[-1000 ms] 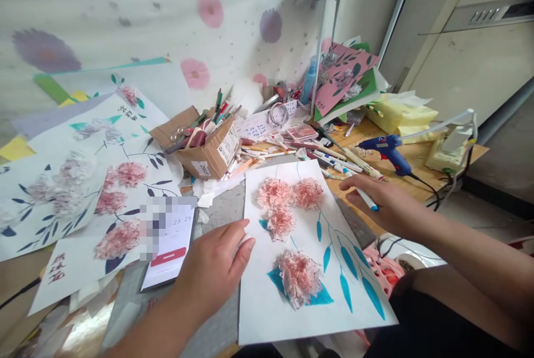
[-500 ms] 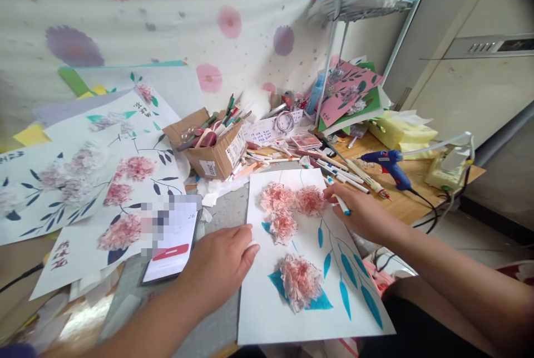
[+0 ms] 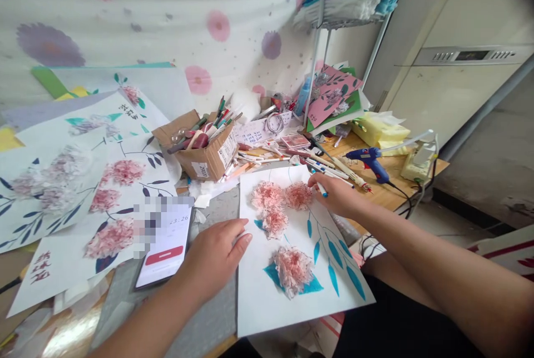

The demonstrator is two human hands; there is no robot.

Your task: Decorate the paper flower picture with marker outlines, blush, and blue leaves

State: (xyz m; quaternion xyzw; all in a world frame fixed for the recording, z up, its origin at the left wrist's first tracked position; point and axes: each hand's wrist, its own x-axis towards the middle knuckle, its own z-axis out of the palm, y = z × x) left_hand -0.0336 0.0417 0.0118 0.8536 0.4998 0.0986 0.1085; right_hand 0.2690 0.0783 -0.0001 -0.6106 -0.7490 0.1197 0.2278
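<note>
A white sheet of paper (image 3: 254, 313) lies in front of me, with several pink ruffled flowers (image 3: 292, 269) and blue-green painted leaves (image 3: 335, 252) on it. My right hand (image 3: 336, 194) is closed around a white marker with a blue end (image 3: 321, 189), beside the upper right flower. Its writing tip is hidden by the fingers. At the sheet's left edge, my left hand (image 3: 221, 252) rests with thumb and fingers drawn together. A small white thing shows between them, too little of it to name. A phone (image 3: 164, 252) lies left of that hand.
Finished-looking flower pictures (image 3: 120, 202) cover the left side. A cardboard box (image 3: 208, 160) of pens stands behind the sheet, with loose markers (image 3: 329, 167) to its right. Farther right are a blue glue gun (image 3: 373, 163), its cable, and a power strip (image 3: 417, 160).
The view has turned a little right, so everything sits farther left in the picture. Both hands keep nearly the same places on the sheet, and the marker stays in my right hand.
</note>
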